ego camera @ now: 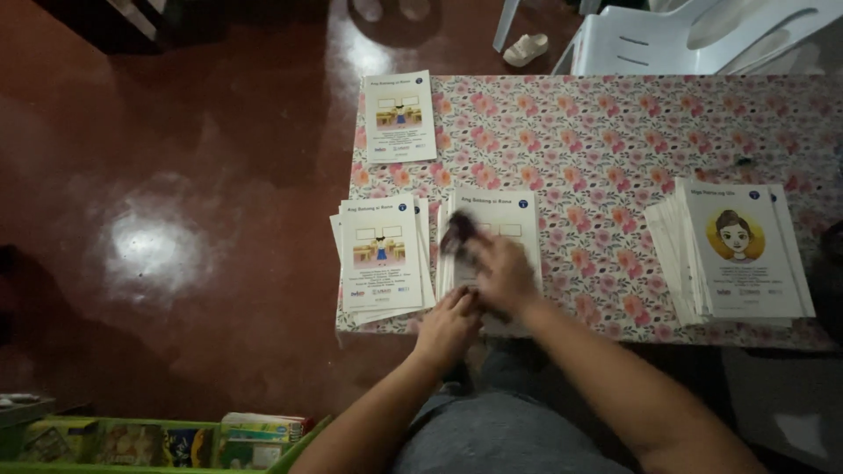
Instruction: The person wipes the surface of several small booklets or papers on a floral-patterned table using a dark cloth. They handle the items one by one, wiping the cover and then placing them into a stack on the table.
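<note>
Head view: blurred dark object [458, 233] in right hand [502, 274], motion-smeared over booklets [492, 211]

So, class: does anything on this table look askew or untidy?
Yes. The stack of booklets at the right is fanned out, its left edges stepped, not squared. The stack beside the left hand is also slightly splayed.

Both forearms reaching forward, left hand [448, 326] curled palm-down, right hand [502, 274] just ahead, fingers [479, 254] blurred
</note>
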